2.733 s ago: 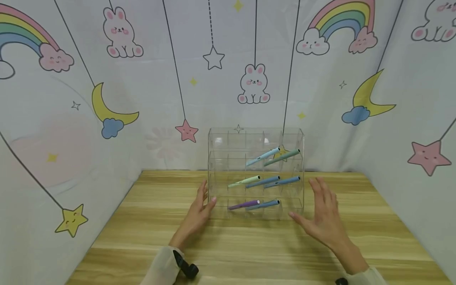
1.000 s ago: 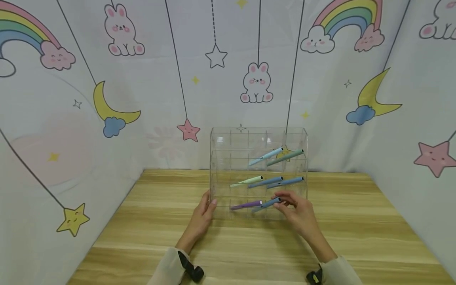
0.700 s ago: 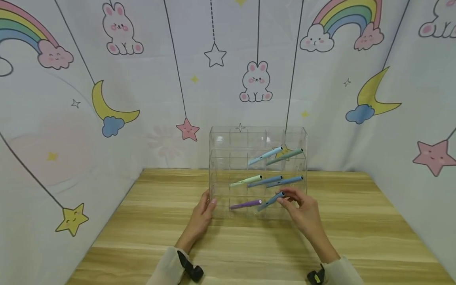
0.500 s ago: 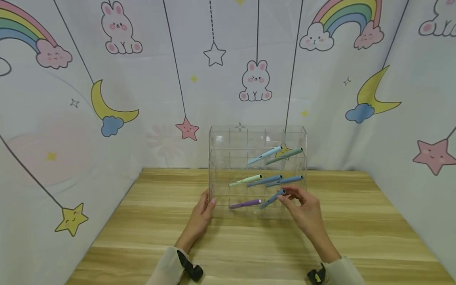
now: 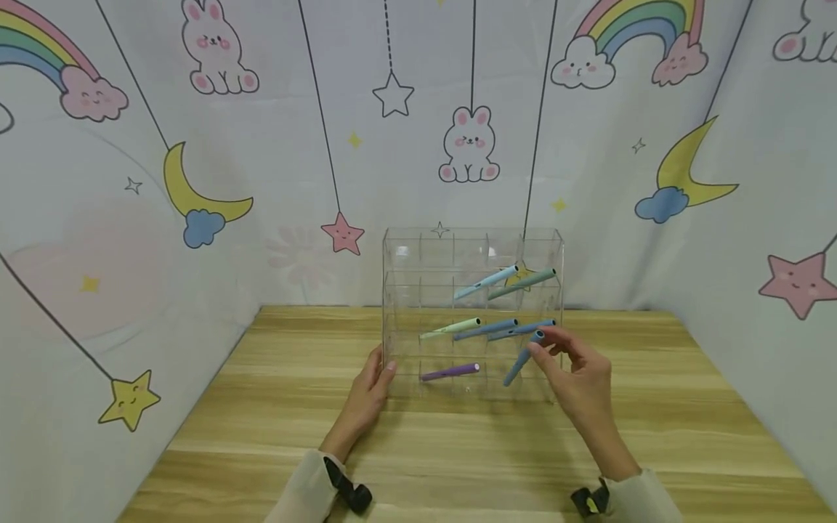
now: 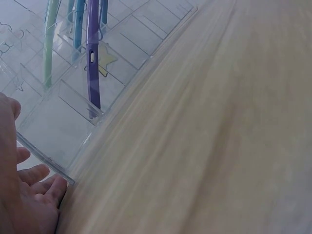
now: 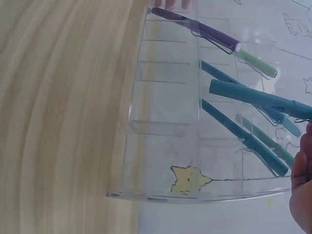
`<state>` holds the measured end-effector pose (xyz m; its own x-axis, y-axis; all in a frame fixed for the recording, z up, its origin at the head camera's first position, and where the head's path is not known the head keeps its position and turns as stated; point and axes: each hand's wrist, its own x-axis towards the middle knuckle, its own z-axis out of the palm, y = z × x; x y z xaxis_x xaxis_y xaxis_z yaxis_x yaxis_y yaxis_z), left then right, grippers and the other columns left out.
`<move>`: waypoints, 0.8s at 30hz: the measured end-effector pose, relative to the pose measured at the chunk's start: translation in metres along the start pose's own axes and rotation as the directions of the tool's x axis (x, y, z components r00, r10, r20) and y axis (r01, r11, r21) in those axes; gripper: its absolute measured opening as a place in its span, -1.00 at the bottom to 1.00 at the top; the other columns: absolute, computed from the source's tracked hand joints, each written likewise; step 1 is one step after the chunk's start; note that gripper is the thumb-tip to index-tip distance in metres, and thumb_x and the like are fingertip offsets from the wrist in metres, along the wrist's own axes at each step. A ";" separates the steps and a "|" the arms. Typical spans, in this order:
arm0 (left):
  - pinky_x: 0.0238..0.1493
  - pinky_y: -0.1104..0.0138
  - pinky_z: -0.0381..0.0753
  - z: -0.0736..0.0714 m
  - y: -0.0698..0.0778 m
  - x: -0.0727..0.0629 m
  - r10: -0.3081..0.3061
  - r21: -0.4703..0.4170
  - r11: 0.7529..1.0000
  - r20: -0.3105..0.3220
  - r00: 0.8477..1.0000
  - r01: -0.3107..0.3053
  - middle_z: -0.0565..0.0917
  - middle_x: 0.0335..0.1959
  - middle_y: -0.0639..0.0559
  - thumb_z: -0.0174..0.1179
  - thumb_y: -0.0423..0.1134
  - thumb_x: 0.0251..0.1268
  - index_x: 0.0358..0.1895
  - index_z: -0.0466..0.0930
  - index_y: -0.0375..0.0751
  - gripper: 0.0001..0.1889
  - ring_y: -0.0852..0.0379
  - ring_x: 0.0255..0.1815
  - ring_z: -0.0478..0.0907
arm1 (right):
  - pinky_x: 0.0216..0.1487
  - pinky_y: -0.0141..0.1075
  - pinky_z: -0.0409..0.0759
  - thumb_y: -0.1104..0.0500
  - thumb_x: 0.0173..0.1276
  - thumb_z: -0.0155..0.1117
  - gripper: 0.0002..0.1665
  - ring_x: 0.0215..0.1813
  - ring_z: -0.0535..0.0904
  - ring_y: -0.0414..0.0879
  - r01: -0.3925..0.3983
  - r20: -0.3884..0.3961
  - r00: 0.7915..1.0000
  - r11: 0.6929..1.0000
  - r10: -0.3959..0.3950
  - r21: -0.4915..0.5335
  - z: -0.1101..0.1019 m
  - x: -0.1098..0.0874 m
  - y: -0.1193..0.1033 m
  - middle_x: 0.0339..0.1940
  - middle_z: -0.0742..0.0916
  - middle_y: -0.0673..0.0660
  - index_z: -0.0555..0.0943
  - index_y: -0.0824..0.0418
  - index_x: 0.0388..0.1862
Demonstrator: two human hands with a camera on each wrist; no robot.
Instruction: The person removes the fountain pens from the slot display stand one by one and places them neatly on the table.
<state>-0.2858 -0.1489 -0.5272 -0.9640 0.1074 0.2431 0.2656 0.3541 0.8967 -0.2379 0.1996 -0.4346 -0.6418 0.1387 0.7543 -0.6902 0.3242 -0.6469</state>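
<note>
On the table stands a clear tiered pen holder [image 5: 402,294], its left side held by my left hand [image 5: 363,399]. That thumb lies at the front edge, and curled fingers show beside the holder's corner in the left wrist view. My right hand [image 5: 584,378] pinches a blue pen [image 5: 519,361] near its upper end. The pen slants down in front of the lower right compartments [image 7: 258,99]. A purple pen [image 5: 450,373] leans in the bottom row. In the middle row are a pale green pen [image 5: 450,329] and two blue pens [image 5: 485,330].
Higher in the holder lean a light blue pen [image 5: 486,282] and a dark green pen [image 5: 522,284]. Behind the wooden table [image 5: 458,465] hangs a white curtain [image 5: 405,174] printed with rabbits, stars and moons. Cameras are strapped on both wrists.
My right hand has come in to the bottom row, pinched the blue pen beside the purple one and drawn it out, up and to the right. My left hand stays at the holder's side.
</note>
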 end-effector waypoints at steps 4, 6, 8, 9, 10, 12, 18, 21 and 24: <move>0.64 -0.28 0.30 0.000 0.000 0.001 -0.002 0.008 1.000 -0.001 1.000 0.002 0.48 0.56 -0.36 -0.02 0.01 0.77 0.68 0.24 -0.09 -0.41 -0.36 0.63 0.38 | -0.12 -0.63 0.60 0.56 0.22 0.51 -0.62 -0.23 0.66 -0.36 0.013 -0.036 0.999 0.999 -0.014 -0.041 -0.005 0.002 0.000 -0.21 0.80 -0.16 0.80 0.35 0.01; 0.65 -0.27 0.29 0.000 -0.001 0.001 -0.005 0.010 1.000 -0.006 1.000 0.005 0.47 0.58 -0.35 -0.02 0.02 0.76 0.69 0.24 -0.07 -0.41 -0.36 0.64 0.37 | -0.13 -0.64 0.59 0.55 0.23 0.52 -0.63 -0.24 0.66 -0.37 0.009 -0.044 0.999 0.998 -0.012 -0.060 -0.008 0.004 0.000 -0.22 0.81 -0.15 0.81 0.34 0.02; 0.65 -0.28 0.29 0.001 -0.002 0.001 -0.005 0.009 1.000 -0.005 1.000 0.005 0.46 0.59 -0.34 -0.03 0.03 0.77 0.69 0.24 -0.07 -0.41 -0.36 0.64 0.37 | -0.16 -0.64 0.59 0.55 0.24 0.52 -0.63 -0.26 0.66 -0.38 0.000 -0.053 0.999 0.997 -0.004 -0.077 -0.012 0.005 0.001 -0.25 0.83 -0.13 0.81 0.34 0.02; 0.64 -0.28 0.29 0.001 -0.002 0.001 -0.006 0.009 1.000 -0.004 1.000 0.006 0.46 0.58 -0.34 -0.03 0.03 0.77 0.69 0.23 -0.07 -0.40 -0.36 0.64 0.38 | -0.17 -0.65 0.58 0.54 0.24 0.52 -0.63 -0.27 0.66 -0.38 -0.009 -0.057 0.998 0.996 0.005 -0.083 -0.014 0.005 0.001 -0.26 0.84 -0.13 0.82 0.34 0.02; 0.64 -0.28 0.30 0.002 -0.003 0.000 -0.007 0.006 1.000 -0.002 1.000 0.007 0.48 0.57 -0.34 -0.03 0.03 0.77 0.69 0.23 -0.07 -0.40 -0.36 0.63 0.39 | -0.19 -0.65 0.58 0.54 0.24 0.52 -0.64 -0.29 0.66 -0.39 -0.020 -0.063 0.998 0.996 0.014 -0.088 -0.016 0.005 0.002 -0.27 0.84 -0.14 0.82 0.34 0.02; 0.63 -0.29 0.32 0.003 -0.003 0.000 -0.006 -0.002 1.000 0.007 1.000 0.006 0.50 0.56 -0.35 -0.04 0.04 0.77 0.69 0.22 -0.08 -0.40 -0.36 0.61 0.42 | -0.21 -0.65 0.58 0.53 0.26 0.52 -0.65 -0.31 0.65 -0.39 -0.043 -0.074 0.997 0.995 0.036 -0.095 -0.021 0.006 0.002 -0.27 0.84 -0.19 0.82 0.34 0.02; 0.60 -0.29 0.36 0.002 -0.002 0.000 -0.002 -0.028 1.000 0.015 1.000 0.002 0.52 0.54 -0.36 -0.04 0.04 0.78 0.70 0.21 -0.11 -0.39 -0.35 0.58 0.47 | -0.21 -0.67 0.60 0.45 0.32 0.52 -0.67 -0.28 0.68 -0.46 -0.111 -0.096 0.990 0.986 0.099 -0.126 -0.034 0.010 0.007 -0.21 0.80 -0.41 0.82 0.33 0.07; 0.62 -0.29 0.34 0.001 -0.002 0.000 0.001 -0.030 1.000 0.017 1.000 0.000 0.48 0.57 -0.35 -0.04 0.04 0.78 0.70 0.20 -0.12 -0.38 -0.35 0.60 0.43 | -0.22 -0.67 0.61 0.43 0.35 0.51 -0.68 -0.27 0.69 -0.48 -0.132 -0.107 0.987 0.981 0.117 -0.144 -0.039 0.011 0.012 -0.20 0.78 -0.44 0.81 0.32 0.08; 0.61 -0.30 0.33 0.001 -0.002 0.000 0.000 -0.028 1.000 0.018 1.000 0.001 0.46 0.58 -0.37 -0.04 0.04 0.78 0.70 0.20 -0.11 -0.39 -0.37 0.61 0.42 | -0.23 -0.66 0.62 0.41 0.37 0.50 -0.70 -0.28 0.69 -0.47 -0.154 -0.118 0.984 0.975 0.136 -0.158 -0.042 0.012 0.016 -0.21 0.78 -0.44 0.82 0.31 0.07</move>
<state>-0.2868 -0.1491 -0.5291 -0.9637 0.1246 0.2362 0.2647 0.3280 0.9068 -0.2427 0.2461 -0.4314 -0.6857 0.2910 0.6671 -0.5218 0.4425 -0.7293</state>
